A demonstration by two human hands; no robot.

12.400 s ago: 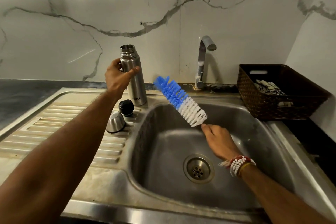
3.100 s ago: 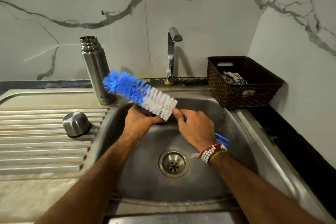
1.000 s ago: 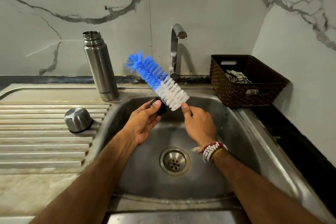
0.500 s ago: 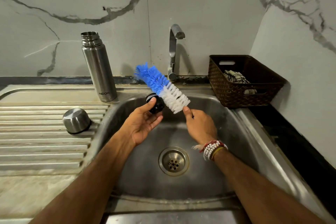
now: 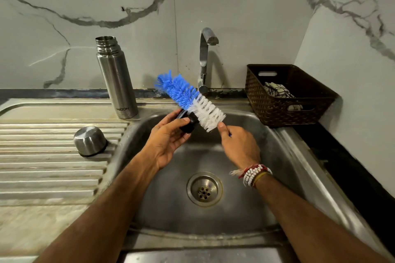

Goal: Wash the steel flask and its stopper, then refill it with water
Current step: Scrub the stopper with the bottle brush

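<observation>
The left hand [image 5: 168,139] pinches the small black round stopper [image 5: 187,123] over the steel sink basin [image 5: 284,156]. The right hand [image 5: 239,145] grips the handle of a blue-and-white bristle bottle brush [image 5: 190,100], its white bristles touching the stopper. The tall uncapped stainless-steel flask [image 5: 116,79] stands upright on the worktop behind the basin's left corner, with its domed steel cup [image 5: 89,140] inverted on the ribbed drainboard [image 5: 42,166].

Pale marble-look wall [image 5: 235,6], grey-veined, at the far side, meeting a like side wall [image 5: 352,60] in the right corner. Faint glare high on the far tiles. Dark strip [image 5: 53,93] along the wall's foot; ribbed steel drainboard [image 5: 42,156] left, black counter [image 5: 342,166] right.
</observation>
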